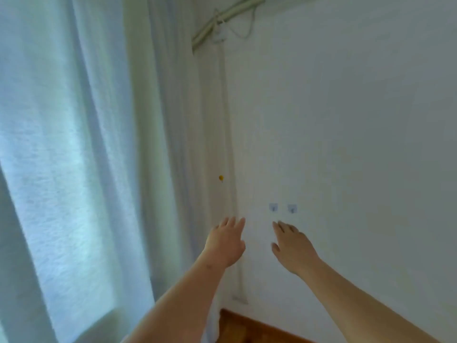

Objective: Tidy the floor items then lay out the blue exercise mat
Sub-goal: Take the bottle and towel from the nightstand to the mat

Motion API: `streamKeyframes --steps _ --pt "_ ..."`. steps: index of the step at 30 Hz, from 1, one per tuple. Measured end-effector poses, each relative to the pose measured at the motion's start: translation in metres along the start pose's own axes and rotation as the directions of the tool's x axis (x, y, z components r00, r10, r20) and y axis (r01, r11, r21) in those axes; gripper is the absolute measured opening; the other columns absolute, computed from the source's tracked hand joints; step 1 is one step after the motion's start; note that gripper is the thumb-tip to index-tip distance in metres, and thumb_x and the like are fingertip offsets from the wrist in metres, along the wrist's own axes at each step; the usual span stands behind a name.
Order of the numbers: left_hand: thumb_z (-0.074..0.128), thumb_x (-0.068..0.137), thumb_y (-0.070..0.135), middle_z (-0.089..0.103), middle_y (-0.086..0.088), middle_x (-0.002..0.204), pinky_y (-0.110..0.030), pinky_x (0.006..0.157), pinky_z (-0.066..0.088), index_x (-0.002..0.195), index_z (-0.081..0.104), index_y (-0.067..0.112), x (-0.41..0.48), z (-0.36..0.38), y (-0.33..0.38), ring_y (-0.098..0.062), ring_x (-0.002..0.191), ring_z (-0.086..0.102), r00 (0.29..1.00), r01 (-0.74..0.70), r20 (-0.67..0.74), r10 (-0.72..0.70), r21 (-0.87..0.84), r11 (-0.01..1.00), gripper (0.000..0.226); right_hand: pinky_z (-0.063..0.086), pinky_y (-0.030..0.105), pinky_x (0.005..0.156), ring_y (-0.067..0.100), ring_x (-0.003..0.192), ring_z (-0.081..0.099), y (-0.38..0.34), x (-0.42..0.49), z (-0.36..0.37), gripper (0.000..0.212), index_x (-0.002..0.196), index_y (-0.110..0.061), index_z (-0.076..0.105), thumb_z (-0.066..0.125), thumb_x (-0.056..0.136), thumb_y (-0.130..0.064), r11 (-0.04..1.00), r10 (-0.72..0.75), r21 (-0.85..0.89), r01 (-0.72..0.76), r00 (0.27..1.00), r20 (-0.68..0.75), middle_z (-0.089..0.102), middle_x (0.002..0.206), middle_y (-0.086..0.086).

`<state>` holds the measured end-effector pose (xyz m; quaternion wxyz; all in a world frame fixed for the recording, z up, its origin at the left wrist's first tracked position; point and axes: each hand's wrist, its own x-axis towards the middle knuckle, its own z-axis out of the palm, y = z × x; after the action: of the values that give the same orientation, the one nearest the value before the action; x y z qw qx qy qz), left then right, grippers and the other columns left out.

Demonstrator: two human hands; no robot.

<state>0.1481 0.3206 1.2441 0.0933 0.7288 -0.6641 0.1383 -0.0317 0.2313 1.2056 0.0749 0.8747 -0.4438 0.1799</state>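
My left hand (226, 241) and my right hand (293, 246) are both stretched out in front of me toward the corner of a white wall (346, 144). The fingers of each hand are straight and hold nothing. The two hands are about a hand's width apart, just below two small wall hooks (282, 208). No blue exercise mat and no floor items are in view.
Pale sheer curtains (74, 157) fill the left half. A white cable duct (228, 169) runs down the corner, with pipes and a loose cable (222, 23) at the top. A small yellow dot (221, 178) sits by the duct. A strip of wooden floor (247, 328) shows at the bottom.
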Motion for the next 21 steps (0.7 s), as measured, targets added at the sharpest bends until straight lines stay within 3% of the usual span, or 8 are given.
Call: streamKeyframes --steps 6,10,18,21 --pt "0.044 0.098 0.035 0.017 -0.008 0.162 -0.041 0.117 0.025 0.156 0.013 0.021 -0.13 -0.097 -0.096 -0.024 0.151 0.013 0.978 0.208 -0.067 -0.199 0.167 0.964 0.068 0.036 0.039 0.109 0.026 0.14 0.032 -0.149 -0.009 -0.071 0.061 0.153 -0.012 0.019 0.037 0.101 -0.037 0.966 -0.249 0.05 0.255 0.964 -0.093 0.026 0.158 0.005" --pt "0.045 0.098 0.038 0.023 -0.008 0.16 -0.045 0.114 0.03 0.155 0.016 0.022 -0.248 -0.152 -0.155 -0.027 0.148 0.019 0.923 0.384 -0.105 -0.369 0.235 0.893 0.066 0.035 0.036 0.109 0.025 0.138 0.035 -0.27 -0.036 -0.107 0.062 0.152 -0.013 0.022 0.039 0.098 -0.038 0.889 -0.432 0.079 0.452 0.882 -0.188 0.029 0.157 0.004" --pt "0.05 0.093 0.039 0.036 -0.006 0.151 -0.05 0.103 0.039 0.151 0.027 0.025 -0.567 -0.237 -0.226 -0.029 0.137 0.036 0.674 0.737 -0.194 -0.713 0.233 0.634 0.064 0.043 0.036 0.1 0.024 0.129 0.045 -0.56 -0.195 -0.166 0.061 0.149 -0.017 0.03 0.044 0.096 -0.043 0.526 -0.763 0.19 0.829 0.559 -0.325 0.041 0.149 0.0" --pt "0.049 0.094 0.042 0.034 -0.006 0.153 -0.048 0.103 0.041 0.152 0.023 0.025 -0.719 -0.265 -0.237 -0.029 0.137 0.036 0.522 0.846 -0.192 -0.831 0.244 0.475 0.066 0.038 0.035 0.106 0.021 0.134 0.041 -0.671 -0.3 -0.18 0.062 0.151 -0.019 0.025 0.042 0.097 -0.044 0.342 -0.847 0.241 0.909 0.409 -0.34 0.036 0.152 -0.001"
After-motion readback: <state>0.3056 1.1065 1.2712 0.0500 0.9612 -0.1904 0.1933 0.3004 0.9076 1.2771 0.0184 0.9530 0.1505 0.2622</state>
